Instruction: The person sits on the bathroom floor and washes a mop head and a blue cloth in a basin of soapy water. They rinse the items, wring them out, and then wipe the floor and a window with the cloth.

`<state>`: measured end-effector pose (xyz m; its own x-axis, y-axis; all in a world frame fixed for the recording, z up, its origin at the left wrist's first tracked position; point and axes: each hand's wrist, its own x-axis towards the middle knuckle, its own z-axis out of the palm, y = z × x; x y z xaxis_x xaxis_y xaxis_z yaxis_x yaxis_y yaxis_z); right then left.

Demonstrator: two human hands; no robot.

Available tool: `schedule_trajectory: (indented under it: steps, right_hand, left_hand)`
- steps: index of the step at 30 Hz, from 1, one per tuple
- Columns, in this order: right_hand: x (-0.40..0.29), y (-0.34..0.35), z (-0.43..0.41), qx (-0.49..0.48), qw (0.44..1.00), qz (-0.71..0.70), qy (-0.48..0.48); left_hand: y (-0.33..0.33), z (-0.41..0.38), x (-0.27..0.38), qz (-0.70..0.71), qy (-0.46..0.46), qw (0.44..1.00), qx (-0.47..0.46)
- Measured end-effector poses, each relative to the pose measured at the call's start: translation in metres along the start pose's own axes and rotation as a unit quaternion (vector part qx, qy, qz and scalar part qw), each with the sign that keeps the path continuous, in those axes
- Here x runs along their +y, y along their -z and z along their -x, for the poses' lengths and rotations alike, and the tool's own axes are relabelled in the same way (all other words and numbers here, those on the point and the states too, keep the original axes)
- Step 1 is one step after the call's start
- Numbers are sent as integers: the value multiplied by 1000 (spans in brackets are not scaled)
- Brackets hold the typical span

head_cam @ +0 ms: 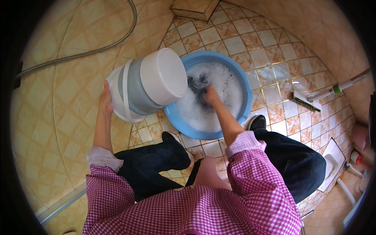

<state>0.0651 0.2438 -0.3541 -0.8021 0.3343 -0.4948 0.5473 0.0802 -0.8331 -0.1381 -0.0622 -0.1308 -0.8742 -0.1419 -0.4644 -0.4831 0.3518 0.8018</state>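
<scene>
My left hand (106, 98) grips the rim side of a white and grey collapsible bucket (163, 77). The bucket lies tilted on its side, its round base facing up and to the right, partly over the edge of a light blue plastic basin (246, 97). Foamy water (226, 79) fills the basin. Dark wet fabric (197, 83) shows through the suds near the bucket's base. Inside the basin, my right hand (210, 94) is closed around a dark blue part of the fabric at the foam's surface. Much of the fabric is hidden under the foam.
A flat floor scrubber with a long handle (312, 101) stands on the wet tiled floor (273, 73) to the right. A metal shower hose (97, 53) crosses the left wall. My shoes flank the basin, and a pink stool (207, 171) is beneath me.
</scene>
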Motion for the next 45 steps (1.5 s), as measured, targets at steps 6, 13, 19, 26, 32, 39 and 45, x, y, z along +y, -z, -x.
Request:
schedule_trajectory:
  steps: [6,13,19,26,32,39,45]
  right_hand:
    - [-91,15,72,102,941,-197,255]
    - [-75,-40,70,336,882,-13,330]
    - [-29,-22,51,164,920,228,273]
    - [-28,46,25,63,988,22,139]
    - [-143,62,106,-199,844,-498,20]
    - [-121,63,139,-174,786,-588,81]
    - [-164,34,140,-106,870,-480,-28]
  left_hand:
    - [-9,-1,8,-48,2,999,24]
    - [-21,-5,8,-36,51,998,28]
    - [3,-30,-11,-4,49,999,-21]
    - [-33,58,54,-15,-122,991,-51]
    - [-71,228,59,-291,-664,688,-44]
    - [-65,311,34,-347,-769,530,-79]
    - [-16,292,48,-317,-781,538,16]
